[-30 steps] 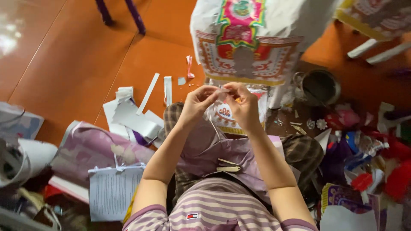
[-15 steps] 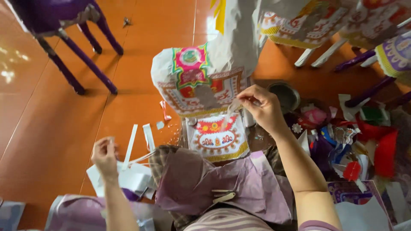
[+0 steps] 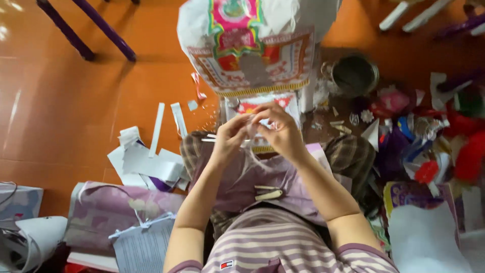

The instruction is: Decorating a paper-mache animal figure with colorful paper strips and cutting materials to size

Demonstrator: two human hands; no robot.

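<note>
Paper scraps (image 3: 146,162) lie on the floor's left side. I see my left hand (image 3: 231,139) and right hand (image 3: 281,132) meeting mid-floor over my lap, both pinched closed on a small paper piece (image 3: 256,127), just before the printed paper model (image 3: 247,48). Judging: folding or fixing step in hand; next needs steady fingertip pinch. Metal bowl (image 3: 354,75) sits right.

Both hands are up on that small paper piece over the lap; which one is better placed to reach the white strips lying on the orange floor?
Left, probably. The white strips lie on the orange floor on the left hand's side. The right hand would have to cross over the lap, and it covers more of the small paper piece.
</note>
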